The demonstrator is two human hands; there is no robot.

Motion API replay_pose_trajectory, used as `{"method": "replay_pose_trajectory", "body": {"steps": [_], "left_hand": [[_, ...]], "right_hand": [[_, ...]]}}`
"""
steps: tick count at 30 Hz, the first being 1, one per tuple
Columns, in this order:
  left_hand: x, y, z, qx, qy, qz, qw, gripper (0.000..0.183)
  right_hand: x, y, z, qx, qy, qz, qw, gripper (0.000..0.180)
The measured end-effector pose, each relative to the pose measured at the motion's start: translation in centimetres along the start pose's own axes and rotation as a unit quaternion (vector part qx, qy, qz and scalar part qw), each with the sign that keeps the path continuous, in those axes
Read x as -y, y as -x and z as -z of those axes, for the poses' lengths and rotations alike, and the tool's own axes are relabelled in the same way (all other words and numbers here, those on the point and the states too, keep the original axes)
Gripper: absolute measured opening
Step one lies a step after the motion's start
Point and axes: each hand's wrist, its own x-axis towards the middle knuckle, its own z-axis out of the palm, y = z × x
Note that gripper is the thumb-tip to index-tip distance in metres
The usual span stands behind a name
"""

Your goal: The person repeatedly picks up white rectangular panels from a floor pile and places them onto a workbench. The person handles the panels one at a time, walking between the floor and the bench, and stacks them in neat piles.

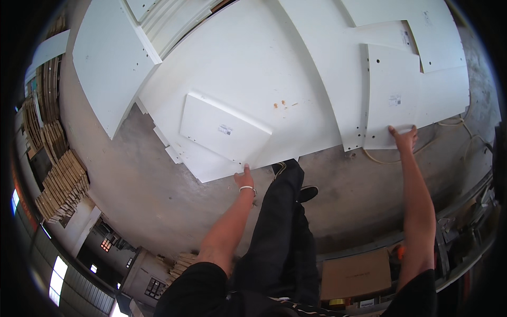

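Observation:
My right hand grips the near edge of a white drilled panel, with fingertips on its top face. That panel bears a label and lies over larger white boards. My left hand is at the near edge of another stack of white boards, its thumb by the near corner of a small labelled white panel. The small panel lies flat on a large white board marked with a few brown spots. Whether the left fingers clasp the board's edge from below is hidden.
Another white drilled panel juts out at the upper left. Bundled wooden slats stand at the far left. A cable loops on the concrete floor at right. Behind my legs sits a cardboard box beside metal framing.

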Motion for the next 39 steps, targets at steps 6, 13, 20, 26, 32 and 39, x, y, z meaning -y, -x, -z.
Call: {"method": "replay_pose_trajectory", "body": {"steps": [6, 13, 20, 26, 32, 39], "left_hand": [[-4.7, -2.4, -0.8, 0.048, 0.17, 0.219, 0.96, 0.095], [0.7, -0.4, -1.1, 0.074, 0.078, 0.208, 0.972, 0.095], [4.9, -0.9, -0.7, 0.219, 0.337, 0.162, 0.901, 0.054], [1.3, 4.9, 8.1, 0.307, 0.401, 0.048, 0.862, 0.04], [-8.2, 12.7, 18.5, 0.218, 0.306, -0.038, 0.926, 0.037], [-10.2, 27.7, 26.5, 0.075, -0.243, -0.484, 0.837, 0.032]], "right_hand": [[-5.2, 5.0, -3.6, 0.089, -0.206, -0.027, 0.974, 0.1], [-6.7, 9.9, -4.5, 0.309, -0.491, -0.067, 0.812, 0.059], [-9.5, 17.6, -3.5, 0.406, -0.584, -0.136, 0.69, 0.044], [-10.2, 26.5, 2.5, 0.368, -0.682, -0.117, 0.622, 0.041], [-12.0, 37.4, 10.9, 0.35, -0.738, -0.175, 0.55, 0.043], [-22.8, 49.2, 15.4, 0.238, -0.478, -0.172, 0.828, 0.041]]}}
